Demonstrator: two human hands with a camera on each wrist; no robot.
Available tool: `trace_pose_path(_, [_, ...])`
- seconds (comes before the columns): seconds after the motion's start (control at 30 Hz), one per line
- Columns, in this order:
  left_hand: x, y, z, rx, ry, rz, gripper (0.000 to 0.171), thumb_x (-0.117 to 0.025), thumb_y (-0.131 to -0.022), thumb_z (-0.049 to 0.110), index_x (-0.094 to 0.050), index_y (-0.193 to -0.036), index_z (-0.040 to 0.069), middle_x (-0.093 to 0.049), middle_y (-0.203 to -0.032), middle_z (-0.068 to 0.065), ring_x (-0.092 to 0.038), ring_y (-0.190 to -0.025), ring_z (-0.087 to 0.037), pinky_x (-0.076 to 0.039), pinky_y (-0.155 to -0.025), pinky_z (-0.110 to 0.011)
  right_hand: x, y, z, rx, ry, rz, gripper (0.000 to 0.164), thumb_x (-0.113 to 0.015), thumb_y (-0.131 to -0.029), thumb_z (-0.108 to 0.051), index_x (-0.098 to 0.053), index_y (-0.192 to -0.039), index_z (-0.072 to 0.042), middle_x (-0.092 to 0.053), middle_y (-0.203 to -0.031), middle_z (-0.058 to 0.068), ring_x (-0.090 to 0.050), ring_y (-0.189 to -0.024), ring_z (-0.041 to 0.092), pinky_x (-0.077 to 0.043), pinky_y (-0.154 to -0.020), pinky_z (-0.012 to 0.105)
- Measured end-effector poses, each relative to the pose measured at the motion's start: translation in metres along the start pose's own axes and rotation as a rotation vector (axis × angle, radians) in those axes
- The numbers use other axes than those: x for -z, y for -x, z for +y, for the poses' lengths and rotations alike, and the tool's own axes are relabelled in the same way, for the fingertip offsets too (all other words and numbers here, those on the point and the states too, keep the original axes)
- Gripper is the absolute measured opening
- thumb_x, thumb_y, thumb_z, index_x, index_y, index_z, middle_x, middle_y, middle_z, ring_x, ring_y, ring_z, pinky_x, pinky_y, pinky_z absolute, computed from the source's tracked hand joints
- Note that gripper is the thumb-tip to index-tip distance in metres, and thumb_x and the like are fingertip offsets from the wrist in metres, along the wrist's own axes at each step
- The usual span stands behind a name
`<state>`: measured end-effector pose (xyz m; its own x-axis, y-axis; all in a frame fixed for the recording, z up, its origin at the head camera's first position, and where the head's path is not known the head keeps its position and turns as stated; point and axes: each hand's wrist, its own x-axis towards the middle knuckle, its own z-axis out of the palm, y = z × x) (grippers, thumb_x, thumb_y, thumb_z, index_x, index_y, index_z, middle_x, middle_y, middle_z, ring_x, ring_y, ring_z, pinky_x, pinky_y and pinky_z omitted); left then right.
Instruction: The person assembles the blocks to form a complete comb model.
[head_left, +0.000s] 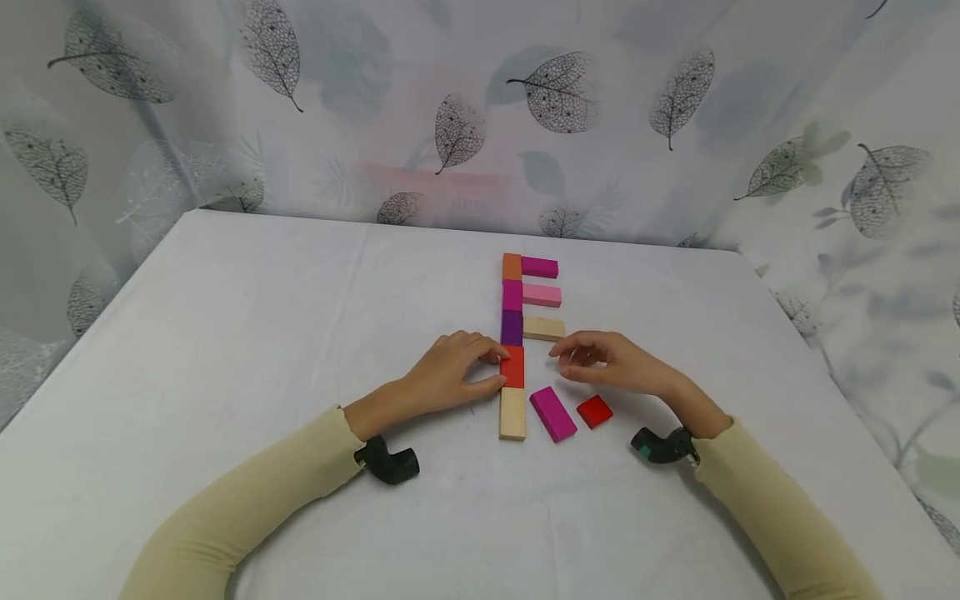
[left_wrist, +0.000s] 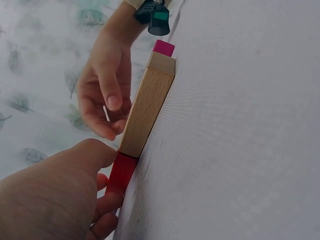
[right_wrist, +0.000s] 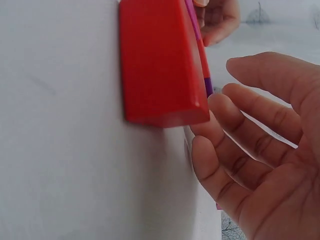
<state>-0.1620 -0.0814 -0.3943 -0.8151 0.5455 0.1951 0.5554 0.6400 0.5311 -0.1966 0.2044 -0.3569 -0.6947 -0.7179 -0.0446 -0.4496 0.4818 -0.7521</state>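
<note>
1. Our left hand point(head_left: 450, 371) pinches the red block point(head_left: 513, 367) in the column just right of centre in the head view, thumb at its near edge, fingers at its far edge.
2. Our right hand point(head_left: 611, 362) hovers released, fingers loosely bent, holding nothing, just above the loose magenta block point(head_left: 553, 413) and the small red block point(head_left: 595, 411).
3. The column runs up the frame: natural wood block point(head_left: 513, 413), the red one, then purple block point(head_left: 512, 327), pink, orange. Three blocks branch right from the upper ones, the nearest a tan block point(head_left: 543, 328).
4. Risk, as we judge it: a sideways nudge from our left hand could push the red block out of line and drag its touching neighbours askew; our right fingers hang close enough to the tan block to knock it.
5. Hard to tell: whether the red block lies flat on the bench point(head_left: 225, 350) or slightly lifted. The right wrist view is filled by the small red block, hiding most of the column.
</note>
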Motion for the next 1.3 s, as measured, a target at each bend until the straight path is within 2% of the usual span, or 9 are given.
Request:
trace_pose_path(0.27, [0.001,-0.002,0.000,-0.006,-0.002,0.005,0.034,-0.068,-0.089,0.032,-0.063,-0.119,0.016,-0.065,-0.108,0.004,-0.057,-0.104,-0.013,-0.042,-0.093,-0.039,-0.004,0.002,-0.001,0.027,-0.017,-0.015,0.032,-0.069,-0.090,-0.007,-0.062,-0.120,0.000,-0.065,-0.102,0.005,-0.062,-0.090,0.018,-0.053,-0.082,0.025])
trace_pose_path(0.6, [0.003,-0.001,0.001,-0.013,0.010,0.013,0.034,-0.069,-0.089,0.031,-0.063,-0.119,0.015,-0.066,-0.108,0.002,-0.058,-0.104,-0.014,-0.043,-0.093,-0.040,-0.007,0.003,-0.010,0.029,-0.037,-0.080,0.033,-0.068,-0.091,-0.010,-0.061,-0.122,-0.001,-0.063,-0.101,0.004,-0.062,-0.091,0.019,-0.053,-0.083,0.028])
trace_pose_path(0.93, [0.002,0.001,0.002,-0.052,0.004,0.044,0.031,-0.069,-0.089,0.030,-0.064,-0.116,0.014,-0.066,-0.105,0.002,-0.058,-0.103,-0.015,-0.043,-0.090,-0.040,-0.017,0.006,-0.021,0.035,0.017,-0.111,0.030,-0.070,-0.090,-0.014,-0.063,-0.116,-0.003,-0.065,-0.107,0.005,-0.063,-0.086,0.014,-0.054,-0.079,0.028])
trace_pose_path(1.3, [0.002,0.000,0.003,-0.049,0.000,0.038,0.031,-0.069,-0.089,0.030,-0.064,-0.116,0.014,-0.066,-0.105,0.002,-0.058,-0.103,-0.015,-0.043,-0.091,-0.041,-0.023,0.007,-0.023,0.037,0.094,-0.090,0.029,-0.074,-0.086,-0.020,-0.065,-0.111,-0.007,-0.061,-0.094,-0.002,-0.057,-0.077,0.012,-0.051,-0.068,0.024])
